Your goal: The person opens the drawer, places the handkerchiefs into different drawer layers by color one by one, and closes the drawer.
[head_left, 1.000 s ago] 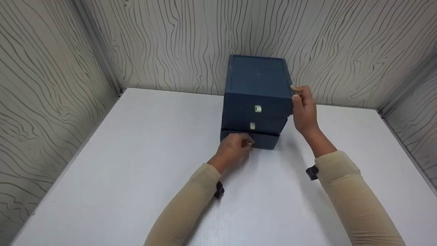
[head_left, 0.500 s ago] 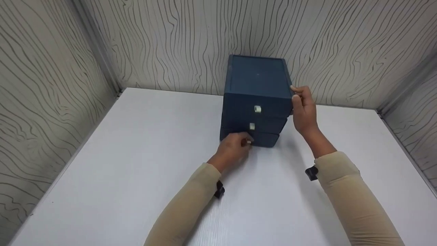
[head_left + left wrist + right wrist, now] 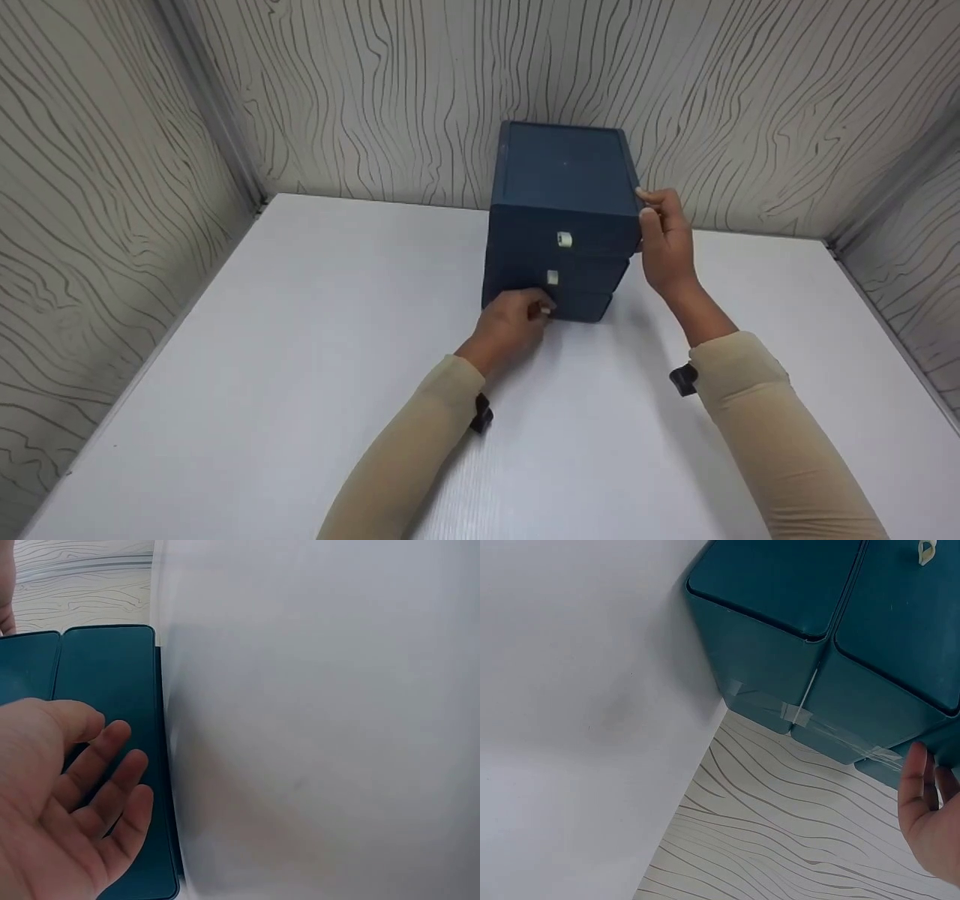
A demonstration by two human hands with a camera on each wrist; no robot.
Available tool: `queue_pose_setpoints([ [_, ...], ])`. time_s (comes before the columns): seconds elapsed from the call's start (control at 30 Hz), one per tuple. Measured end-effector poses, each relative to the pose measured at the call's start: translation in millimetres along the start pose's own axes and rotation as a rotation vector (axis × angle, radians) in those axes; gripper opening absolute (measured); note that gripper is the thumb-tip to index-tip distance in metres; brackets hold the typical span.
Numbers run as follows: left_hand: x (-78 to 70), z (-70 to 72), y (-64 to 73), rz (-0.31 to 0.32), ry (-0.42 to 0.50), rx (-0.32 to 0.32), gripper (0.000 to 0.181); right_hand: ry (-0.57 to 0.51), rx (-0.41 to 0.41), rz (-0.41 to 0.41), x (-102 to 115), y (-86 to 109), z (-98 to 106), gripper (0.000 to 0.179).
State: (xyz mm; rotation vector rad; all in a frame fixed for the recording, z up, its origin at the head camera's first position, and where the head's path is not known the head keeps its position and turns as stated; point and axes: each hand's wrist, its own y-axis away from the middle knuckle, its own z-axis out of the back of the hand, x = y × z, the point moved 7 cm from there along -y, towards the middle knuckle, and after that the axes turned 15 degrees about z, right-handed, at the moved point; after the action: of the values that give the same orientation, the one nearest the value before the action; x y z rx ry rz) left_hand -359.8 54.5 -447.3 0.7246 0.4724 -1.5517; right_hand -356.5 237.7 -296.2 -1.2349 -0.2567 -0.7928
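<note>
A dark blue drawer unit point(image 3: 566, 169) with three stacked drawers stands against the back wall. My left hand point(image 3: 514, 326) pinches the small pale pull tab point(image 3: 545, 310) of the bottom drawer point(image 3: 581, 306), which sits pushed in. In the left wrist view, that hand's thumb and forefinger meet in front of the bottom drawer's face point(image 3: 112, 667), the tab hidden behind them. My right hand point(image 3: 669, 247) grips the unit's upper right edge, thumb at the front corner and fingers along the side. The right wrist view shows its fingers point(image 3: 913, 780) at the side of the top section.
Pale tabs mark the top drawer point(image 3: 565, 239) and the middle drawer point(image 3: 553, 277). Clear tape point(image 3: 796, 714) runs across the unit's side. A white table point(image 3: 337, 337) lies beneath, bounded by wood-patterned panels point(image 3: 375, 97) at the back and sides.
The bottom drawer, slightly out a second ago, has slid back in, closing the dark gap above it. My left hand moved slightly inward with it; my right hand stayed at the edge.
</note>
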Motion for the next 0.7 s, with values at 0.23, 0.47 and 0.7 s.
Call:
queue_pose_setpoints([
  [0.23,0.8,2.2,1.2,-0.015,-0.013,0.002,0.018,0.014,0.000,0.000,-24,0.5,-1,0.036],
  [0.47,-7.7,12.1,13.3,-0.110,-0.059,-0.008,0.023,0.096,0.087,-0.027,-39,-1.5,7,0.038],
  [0.7,-26.1,47.7,40.4,-0.310,-0.087,-0.111,0.026,0.222,0.141,-0.059,-24,-5.6,22,0.038],
])
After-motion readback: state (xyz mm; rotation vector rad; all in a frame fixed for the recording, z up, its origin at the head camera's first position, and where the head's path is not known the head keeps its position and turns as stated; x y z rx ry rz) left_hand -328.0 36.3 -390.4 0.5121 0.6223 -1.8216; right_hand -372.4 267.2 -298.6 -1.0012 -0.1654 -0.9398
